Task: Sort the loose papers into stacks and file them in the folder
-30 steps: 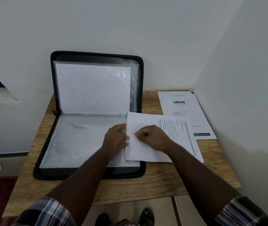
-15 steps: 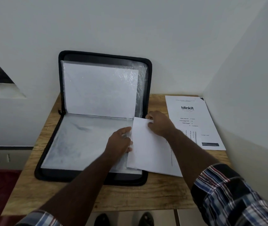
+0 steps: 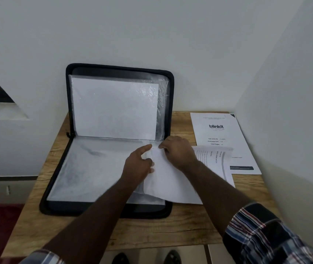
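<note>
A black zip folder (image 3: 102, 208) lies open on the wooden table (image 3: 180, 231), its upper half leaning on the wall with a white sheet (image 3: 113, 107) in a clear sleeve. My left hand (image 3: 138, 166) holds the right edge of the lower clear sleeve (image 3: 94, 168). My right hand (image 3: 178, 151) pinches the top corner of a white printed stack (image 3: 172, 185), which lies half over the folder's right edge.
A sheet printed "blinkit" (image 3: 218, 134) lies flat at the table's back right, partly under the stack. White walls close in behind and on the right. The floor and my feet (image 3: 172, 257) show below the table's front edge.
My right hand has moved from the middle of the stack up to its top left corner near the folder's spine. The stack has shifted left and tilted. My left hand stays at the sleeve edge.
</note>
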